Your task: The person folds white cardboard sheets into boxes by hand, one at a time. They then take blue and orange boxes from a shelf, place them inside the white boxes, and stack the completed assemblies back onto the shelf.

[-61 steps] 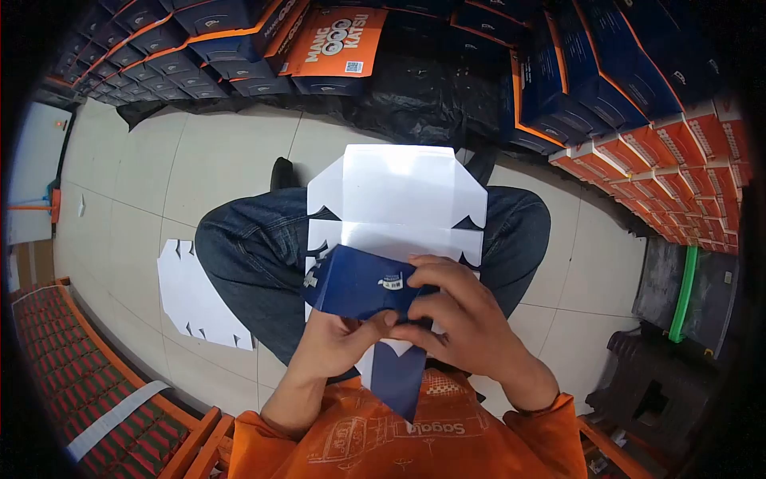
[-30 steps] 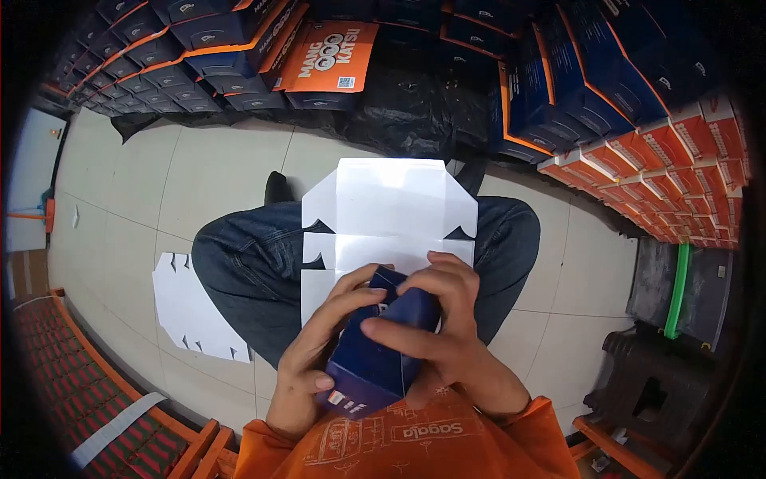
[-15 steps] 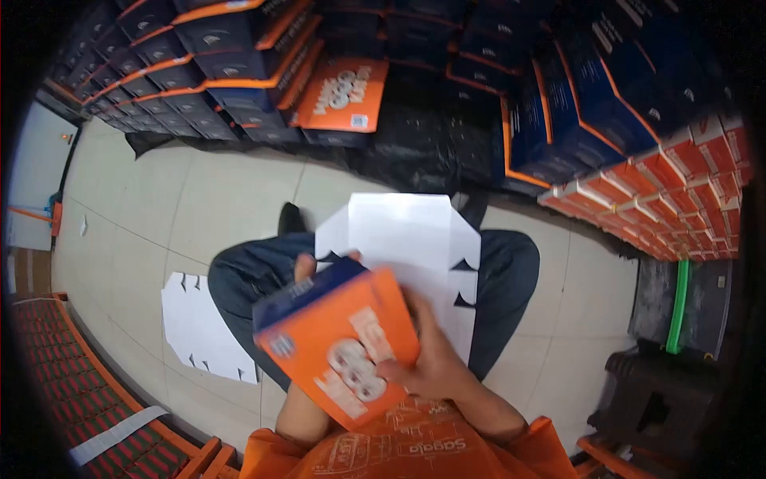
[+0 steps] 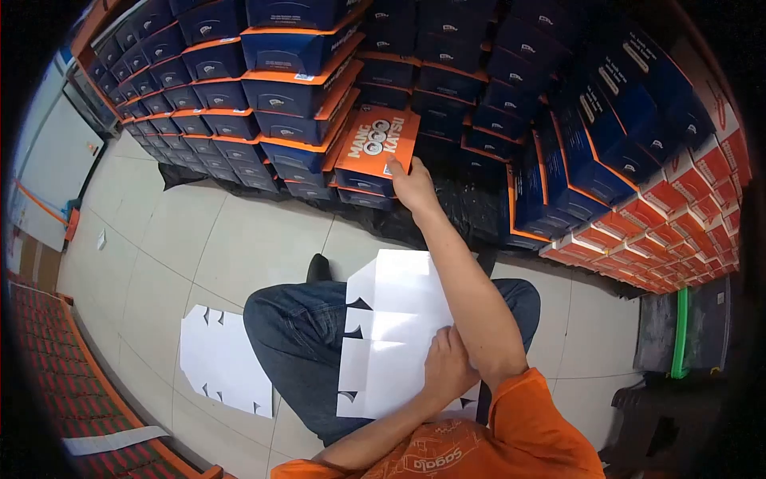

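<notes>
My right hand (image 4: 415, 188) reaches far forward and grips the near right corner of an orange-topped navy box (image 4: 377, 142). Its thumb lies on the lid, and its other fingers are around the right side. That box rests on a low stack of like boxes. On my lap lies a white die-cut cardboard sheet (image 4: 391, 307), with creases and dark curved notches, partly covered by my right forearm. My left hand (image 4: 449, 367) rests over this sheet, fingers curled; whether anything is within them is hidden.
Another white cut sheet (image 4: 226, 361) lies on the tiled floor to my left. Navy boxes (image 4: 215, 60) are piled high ahead, with red-and-white boxes (image 4: 678, 215) at right. A dark stool (image 4: 658, 423) stands at lower right; a patterned woven surface (image 4: 56, 375) is at left.
The orange-and-navy box has gone from my lap to the stack ahead, with my right hand stretched out on it. My left hand has come off the box onto the sheet. The view has tilted up.
</notes>
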{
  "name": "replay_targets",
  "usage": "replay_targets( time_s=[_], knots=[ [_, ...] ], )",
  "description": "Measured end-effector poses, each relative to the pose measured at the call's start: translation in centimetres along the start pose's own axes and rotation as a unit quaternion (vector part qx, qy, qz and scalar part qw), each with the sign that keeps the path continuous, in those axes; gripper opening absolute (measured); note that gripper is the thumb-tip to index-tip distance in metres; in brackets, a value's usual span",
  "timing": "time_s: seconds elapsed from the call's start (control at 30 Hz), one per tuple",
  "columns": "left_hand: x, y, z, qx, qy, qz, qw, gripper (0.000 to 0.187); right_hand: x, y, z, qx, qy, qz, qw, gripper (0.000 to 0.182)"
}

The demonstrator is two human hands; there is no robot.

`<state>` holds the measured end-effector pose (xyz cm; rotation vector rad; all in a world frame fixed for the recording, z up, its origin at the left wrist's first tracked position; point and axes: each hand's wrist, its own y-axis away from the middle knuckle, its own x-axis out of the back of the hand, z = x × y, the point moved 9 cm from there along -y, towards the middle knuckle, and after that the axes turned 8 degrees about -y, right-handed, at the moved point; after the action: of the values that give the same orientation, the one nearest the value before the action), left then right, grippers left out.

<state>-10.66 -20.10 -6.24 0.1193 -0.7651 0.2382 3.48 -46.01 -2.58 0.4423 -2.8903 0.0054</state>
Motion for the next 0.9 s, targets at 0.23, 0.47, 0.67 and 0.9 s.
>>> replay_targets(
  time_s=[0.23, 0.47, 0.67, 0.9],
  knots=[
    [-1.0, 3.1, -4.7, 0.075, 0.265, -0.199, 0.94, 0.033, 10.4, 7.8, 1.0, 0.003, -0.071, -0.013, 0.997, 0.044],
    [2.1, 4.6, -6.5, 0.14, 0.421, -0.105, 0.89, 0.027, 20.7, 30.2, 4.7, 0.007, -0.082, 0.022, 0.996, 0.015],
    [7.6, 2.5, 2.6, -0.047, 0.295, -0.03, 0.954, 0.021, 18.6, 38.2, -3.7, 0.221, 0.112, -0.054, 0.967, 0.036],
    [4.2, 3.4, 7.0, -0.159, 0.125, -0.11, 0.973, 0.044, 20.6, 35.3, -5.0, 0.237, 0.257, 0.027, 0.937, 0.027]
  ],
)
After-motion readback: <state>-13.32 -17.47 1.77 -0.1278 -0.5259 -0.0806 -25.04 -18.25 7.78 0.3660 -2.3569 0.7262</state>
